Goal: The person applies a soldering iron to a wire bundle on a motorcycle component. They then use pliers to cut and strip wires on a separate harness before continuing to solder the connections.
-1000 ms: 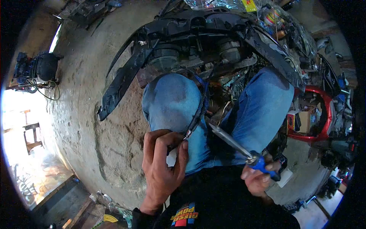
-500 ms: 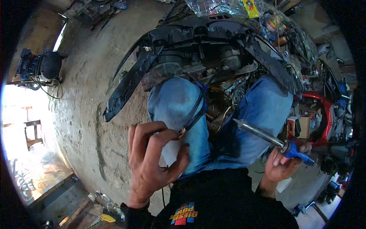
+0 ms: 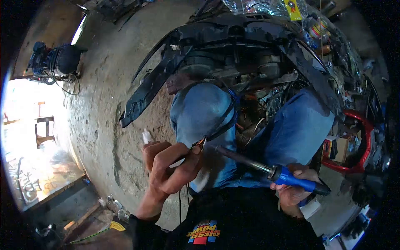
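Between the thumb and fingers of my left hand [image 3: 171, 166] is the bared end of some wires [image 3: 198, 144], held above my left knee. A dark cable runs up from them over the jeans. My right hand [image 3: 296, 185] is wrapped round the blue handle of a soldering iron [image 3: 291, 180]. The iron's metal shaft points left, and its tip is near the wire end; I cannot tell whether they touch. A blue-wrapped wire bundle [image 3: 233, 104] lies between my knees.
A large black plastic frame [image 3: 200, 35] arches beyond my knees. At the right are a red ring-shaped part [image 3: 366, 141] and a small cardboard box [image 3: 341, 150]. A black machine [image 3: 66, 60] stands at the upper left. Plastic bags [image 3: 258, 7] lie at the top.
My right hand has brought the soldering iron left, towards the wire end. The fingers of my left hand have closed more tightly on the wires. The whole view has shifted slightly.
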Demonstrator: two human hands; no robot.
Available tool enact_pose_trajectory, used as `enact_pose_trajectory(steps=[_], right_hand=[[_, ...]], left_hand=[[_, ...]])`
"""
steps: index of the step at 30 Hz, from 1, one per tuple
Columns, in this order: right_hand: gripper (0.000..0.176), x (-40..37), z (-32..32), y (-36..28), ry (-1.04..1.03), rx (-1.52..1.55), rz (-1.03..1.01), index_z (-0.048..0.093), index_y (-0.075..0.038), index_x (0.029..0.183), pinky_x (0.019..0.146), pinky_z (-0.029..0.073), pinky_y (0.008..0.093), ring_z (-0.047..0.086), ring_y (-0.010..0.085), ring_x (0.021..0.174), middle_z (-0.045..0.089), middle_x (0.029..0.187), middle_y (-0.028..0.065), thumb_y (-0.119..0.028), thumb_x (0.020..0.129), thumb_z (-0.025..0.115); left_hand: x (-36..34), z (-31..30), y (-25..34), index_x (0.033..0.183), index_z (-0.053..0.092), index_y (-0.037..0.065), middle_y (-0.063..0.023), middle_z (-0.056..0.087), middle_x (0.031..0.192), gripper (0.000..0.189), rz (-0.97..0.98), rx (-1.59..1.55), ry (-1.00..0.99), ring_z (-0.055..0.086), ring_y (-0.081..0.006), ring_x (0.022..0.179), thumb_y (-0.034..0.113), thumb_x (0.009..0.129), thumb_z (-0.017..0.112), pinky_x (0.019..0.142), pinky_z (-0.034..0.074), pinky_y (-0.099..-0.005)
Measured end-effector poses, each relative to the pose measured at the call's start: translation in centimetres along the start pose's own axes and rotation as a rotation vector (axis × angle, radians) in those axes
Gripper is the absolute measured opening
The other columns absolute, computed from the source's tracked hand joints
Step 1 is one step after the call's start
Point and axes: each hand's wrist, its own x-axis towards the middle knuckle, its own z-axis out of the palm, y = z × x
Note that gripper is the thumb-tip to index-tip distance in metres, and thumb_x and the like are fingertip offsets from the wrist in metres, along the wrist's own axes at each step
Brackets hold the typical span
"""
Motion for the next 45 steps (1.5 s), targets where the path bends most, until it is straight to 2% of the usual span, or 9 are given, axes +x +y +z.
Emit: enact_pose_trajectory(steps=[10,16,23,26,29,32,35,38,45], right_hand=[[0.042,1.7,-0.3,-0.4,0.109,-0.013,-0.001,0.048,0.001,0.118,0.049,0.061,0.0367,0.072,0.0278,0.058,0.070,0.073,0.0200,-0.033,0.101,0.066],[0.046,2.7,-1.3,-0.5,0.057,-0.039,0.002,0.046,0.003,0.121,0.051,0.063,0.0363,0.073,0.0240,0.063,0.070,0.074,0.0182,-0.035,0.102,0.064],[0.050,2.2,-1.4,-1.1,0.216,-0.030,0.088,0.044,0.006,0.123,0.053,0.065,0.0365,0.074,0.0199,0.067,0.068,0.076,0.0140,-0.035,0.103,0.062],[0.050,2.8,-1.1,-1.0,0.193,-0.104,0.039,0.043,0.006,0.124,0.052,0.065,0.0360,0.073,0.0191,0.066,0.066,0.074,0.0116,-0.035,0.103,0.063],[0.050,2.9,-0.4,-1.4,0.325,-0.208,0.088,0.042,0.005,0.125,0.050,0.063,0.0335,0.071,0.0176,0.064,0.064,0.072,0.0096,-0.035,0.103,0.063],[0.051,3.0,-0.7,-1.1,0.269,-0.240,0.057,0.042,0.003,0.126,0.048,0.062,0.0308,0.070,0.0161,0.063,0.063,0.071,0.0082,-0.038,0.104,0.062],[0.050,3.1,-0.9,-0.8,0.204,-0.278,0.014,0.042,0.001,0.124,0.047,0.061,0.0297,0.069,0.0153,0.060,0.063,0.070,0.0083,-0.041,0.104,0.060],[0.049,2.7,-1.2,-0.8,0.329,-0.299,0.051,0.042,-0.001,0.122,0.045,0.061,0.0306,0.068,0.0161,0.056,0.064,0.070,0.0100,-0.043,0.104,0.059],[0.048,3.4,-0.5,-1.1,0.329,-0.215,0.075,0.042,0.000,0.120,0.045,0.062,0.0344,0.070,0.0207,0.055,0.065,0.069,0.0139,-0.042,0.104,0.059]], left_hand=[[0.2,-0.1,-0.7,0.097,0.072,0.014,-0.0013,0.063,0.103,0.032,0.051,-0.062,0.019,0.060,-0.0178,0.080,0.009,0.068,0.086,0.069,0.047,-0.0323],[0.2,-0.1,-1.0,0.096,0.070,0.015,0.0002,0.064,0.103,0.026,0.022,-0.095,-0.014,0.059,-0.0165,0.084,0.014,0.074,0.084,0.071,0.046,-0.0323],[-0.4,0.4,-2.2,0.092,0.068,0.021,0.0040,0.064,0.104,0.016,0.133,-0.049,0.018,0.058,-0.0135,0.087,0.015,0.079,0.077,0.074,0.042,-0.0312],[-0.5,0.6,-2.5,0.090,0.067,0.021,0.0040,0.064,0.104,0.016,0.151,-0.042,0.044,0.058,-0.0132,0.086,0.016,0.077,0.077,0.073,0.041,-0.0311],[-0.5,0.9,-2.8,0.089,0.067,0.020,0.0035,0.065,0.105,0.016,0.174,-0.047,0.068,0.058,-0.0134,0.086,0.016,0.077,0.077,0.074,0.042,-0.0309],[-0.6,1.0,-3.0,0.088,0.068,0.020,0.0026,0.065,0.106,0.015,0.174,-0.070,0.078,0.059,-0.0141,0.087,0.018,0.076,0.076,0.075,0.043,-0.0310],[-0.8,1.0,-3.1,0.089,0.068,0.019,0.0013,0.066,0.106,0.014,0.176,-0.074,0.077,0.059,-0.0148,0.088,0.017,0.078,0.074,0.076,0.044,-0.0315],[-1.2,0.6,-3.2,0.100,0.072,0.025,0.0031,0.062,0.100,0.033,0.150,-0.086,-0.020,0.056,-0.0194,0.085,0.023,0.072,0.089,0.071,0.043,-0.0371],[-1.2,0.8,-3.4,0.096,0.072,0.023,0.0024,0.064,0.098,0.027,0.159,-0.121,0.003,0.056,-0.0194,0.082,0.027,0.074,0.088,0.070,0.044,-0.0371]])
